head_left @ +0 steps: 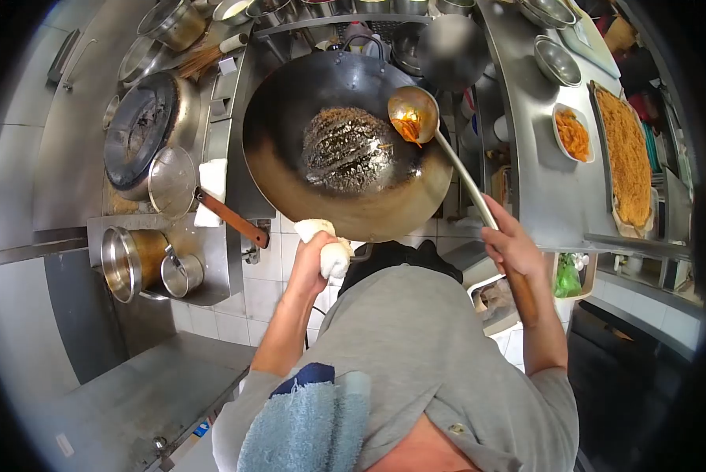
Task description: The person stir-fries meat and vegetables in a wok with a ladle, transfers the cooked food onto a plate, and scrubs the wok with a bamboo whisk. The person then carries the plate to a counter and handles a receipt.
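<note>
Orange shreds (407, 127) are lying in the bowl of a ladle (420, 101), which is hanging over the right side of a big wok (345, 208); whether the bowl is touching the wok's wall, I cannot tell. In the bottom of the wok, a dark, wet layer is shining. The right hand (516, 245) is wrapping its fingers around the ladle's long handle, well below the bowl. The left hand (315, 263) is clutching a bunched white cloth (337, 258) at the near edge of the wok, beside a metal handle (365, 253); how firmly it is gripping that handle through the cloth, I cannot tell.

The step in hand seems to be cooking in the wok, with the ladle managing the shreds. The next move would be calling for a level ladle until its place is chosen, then a controlled turn of the right wrist, with the left hand steadying the wok.

Farther out, a round strainer (172, 181) is resting to the left, above a metal pot (152, 252). On the right-hand counter, orange pieces (572, 134) are sitting beside a long layer of orange-brown crumbs (624, 161).
</note>
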Demonstrator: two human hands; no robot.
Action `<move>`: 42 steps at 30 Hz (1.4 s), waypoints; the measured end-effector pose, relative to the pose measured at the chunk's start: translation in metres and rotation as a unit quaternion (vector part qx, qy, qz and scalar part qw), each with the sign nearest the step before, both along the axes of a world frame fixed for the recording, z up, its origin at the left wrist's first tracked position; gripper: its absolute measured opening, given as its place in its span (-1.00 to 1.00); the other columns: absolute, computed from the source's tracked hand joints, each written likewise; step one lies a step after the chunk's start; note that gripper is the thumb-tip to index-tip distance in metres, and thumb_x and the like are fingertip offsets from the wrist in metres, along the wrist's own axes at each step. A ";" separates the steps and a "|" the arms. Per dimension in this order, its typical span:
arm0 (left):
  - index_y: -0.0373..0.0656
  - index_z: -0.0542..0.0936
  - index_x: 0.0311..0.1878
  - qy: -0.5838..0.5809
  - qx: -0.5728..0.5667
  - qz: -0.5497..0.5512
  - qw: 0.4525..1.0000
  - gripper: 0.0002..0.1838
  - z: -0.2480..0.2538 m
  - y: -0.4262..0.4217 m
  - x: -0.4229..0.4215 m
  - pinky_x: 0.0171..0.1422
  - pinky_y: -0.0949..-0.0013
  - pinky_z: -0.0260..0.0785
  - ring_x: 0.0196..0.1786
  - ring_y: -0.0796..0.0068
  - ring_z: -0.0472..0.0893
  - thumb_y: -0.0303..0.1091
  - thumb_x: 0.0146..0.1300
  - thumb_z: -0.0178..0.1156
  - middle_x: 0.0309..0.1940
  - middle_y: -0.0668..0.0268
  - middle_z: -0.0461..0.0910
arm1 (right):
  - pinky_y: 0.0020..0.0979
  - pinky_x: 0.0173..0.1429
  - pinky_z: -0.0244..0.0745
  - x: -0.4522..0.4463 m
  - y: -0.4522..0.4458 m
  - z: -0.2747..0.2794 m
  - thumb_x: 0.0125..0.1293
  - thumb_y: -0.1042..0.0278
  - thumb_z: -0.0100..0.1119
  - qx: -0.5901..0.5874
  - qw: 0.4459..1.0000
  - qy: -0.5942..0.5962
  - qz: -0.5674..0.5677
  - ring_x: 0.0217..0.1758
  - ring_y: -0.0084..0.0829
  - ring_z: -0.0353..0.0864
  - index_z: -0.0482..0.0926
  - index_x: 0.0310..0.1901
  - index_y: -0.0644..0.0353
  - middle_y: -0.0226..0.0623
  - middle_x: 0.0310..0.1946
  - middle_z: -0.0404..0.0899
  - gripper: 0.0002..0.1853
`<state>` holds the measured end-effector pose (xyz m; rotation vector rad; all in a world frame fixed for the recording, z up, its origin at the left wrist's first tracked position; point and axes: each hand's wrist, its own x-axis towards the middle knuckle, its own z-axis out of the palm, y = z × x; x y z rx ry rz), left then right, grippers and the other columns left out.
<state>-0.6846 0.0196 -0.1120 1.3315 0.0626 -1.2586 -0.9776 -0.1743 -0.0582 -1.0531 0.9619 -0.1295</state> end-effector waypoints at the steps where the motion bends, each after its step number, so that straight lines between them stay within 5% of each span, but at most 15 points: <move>1: -0.29 0.47 -0.17 -0.006 -0.004 -0.001 1.000 -0.82 -0.003 -0.001 -0.001 -0.35 0.35 0.50 -0.39 0.43 0.62 -0.48 0.15 0.03 -0.37 0.24 0.57 | -0.56 -0.72 0.20 0.004 0.003 -0.008 0.30 0.46 0.00 -0.022 0.999 0.023 0.023 -0.70 -0.68 0.20 -0.05 0.49 0.14 -0.50 -0.56 0.29 -0.26; 3: -0.26 0.47 -0.18 -0.023 -0.021 0.010 0.999 -0.84 -0.008 -0.008 -0.006 -0.35 0.36 0.49 -0.40 0.43 0.62 -0.48 0.16 0.03 -0.39 0.25 0.57 | -0.57 -0.71 0.22 0.015 0.010 -0.014 0.30 0.47 -0.01 -0.030 0.997 0.045 0.055 -0.69 -0.66 0.23 -0.04 0.48 0.12 -0.49 -0.55 0.28 -0.27; 9: -0.12 0.48 -0.33 -0.006 -0.027 0.026 0.999 -0.96 -0.041 -0.043 -0.012 -0.50 0.43 0.41 -0.52 0.57 0.55 -0.40 0.20 0.07 -0.52 0.38 0.51 | -0.61 -0.76 0.16 0.040 0.034 -0.013 0.28 0.52 -0.02 0.204 0.976 -0.078 0.017 -0.71 -0.74 0.16 0.00 0.47 0.10 -0.46 -0.49 0.27 -0.28; 18: -0.13 0.47 -0.21 0.097 -0.029 -0.031 0.994 -0.86 -0.026 -0.032 0.004 -0.47 0.39 0.50 -0.47 0.47 0.61 -0.29 0.27 0.03 -0.45 0.32 0.59 | -0.71 -0.85 -0.02 0.019 0.035 -0.020 0.36 0.55 -0.10 0.457 0.828 -0.311 -0.097 -0.76 -0.81 0.08 0.03 0.44 0.15 -0.38 -0.47 0.18 -0.38; 23: -0.19 0.48 -0.17 0.080 -0.030 -0.063 0.994 -0.78 -0.008 -0.018 0.011 -0.49 0.31 0.51 -0.43 0.35 0.64 -0.27 0.19 0.03 -0.40 0.14 0.62 | -0.67 -0.81 0.10 0.005 0.008 -0.011 0.28 0.50 0.02 0.220 0.951 -0.203 -0.077 -0.72 -0.77 0.15 -0.03 0.46 0.18 -0.39 -0.46 0.28 -0.26; 27: -0.24 0.49 -0.17 0.037 -0.023 -0.058 0.997 -0.77 -0.006 -0.014 0.006 -0.45 0.31 0.52 -0.42 0.39 0.64 -0.30 0.20 0.03 -0.39 0.16 0.62 | -0.60 -0.77 0.18 0.013 0.007 -0.001 0.27 0.49 0.02 0.099 0.989 -0.102 -0.048 -0.69 -0.72 0.20 -0.07 0.48 0.17 -0.47 -0.51 0.29 -0.23; 30: -0.25 0.49 -0.17 0.000 -0.050 -0.050 0.998 -0.80 -0.006 -0.021 -0.005 -0.43 0.33 0.52 -0.42 0.41 0.64 -0.33 0.22 0.03 -0.40 0.19 0.61 | -0.58 -0.77 0.19 0.030 0.024 -0.002 0.27 0.50 0.01 0.053 0.997 -0.060 -0.016 -0.68 -0.69 0.22 -0.07 0.48 0.17 -0.46 -0.51 0.30 -0.23; 34: -0.11 0.47 -0.27 -0.019 -0.068 -0.011 0.997 -0.95 -0.022 -0.055 -0.022 -0.46 0.40 0.46 -0.50 0.52 0.58 -0.39 0.24 0.08 -0.51 0.36 0.52 | -0.56 -0.78 0.18 0.047 0.044 0.006 0.30 0.50 -0.01 0.150 0.981 -0.119 0.028 -0.71 -0.70 0.19 -0.03 0.47 0.09 -0.46 -0.52 0.28 -0.27; 38: -0.08 0.45 -0.31 0.025 -0.085 -0.019 0.996 -0.95 -0.048 -0.072 -0.015 -0.49 0.42 0.44 -0.53 0.54 0.55 -0.36 0.26 0.06 -0.52 0.39 0.50 | -0.65 -0.81 0.14 0.045 0.046 0.011 0.37 0.49 -0.06 0.348 0.904 -0.246 -0.039 -0.72 -0.76 0.15 0.05 0.43 0.07 -0.44 -0.48 0.20 -0.38; 42: -0.11 0.45 -0.20 0.073 -0.052 -0.020 0.996 -0.85 -0.022 -0.060 -0.003 -0.48 0.34 0.49 -0.46 0.42 0.63 -0.26 0.30 0.05 -0.47 0.26 0.59 | -0.63 -0.81 0.26 0.021 0.049 -0.009 0.42 0.58 -0.28 0.551 0.702 -0.435 -0.119 -0.67 -0.67 0.24 0.03 0.43 0.20 -0.27 -0.36 0.13 -0.46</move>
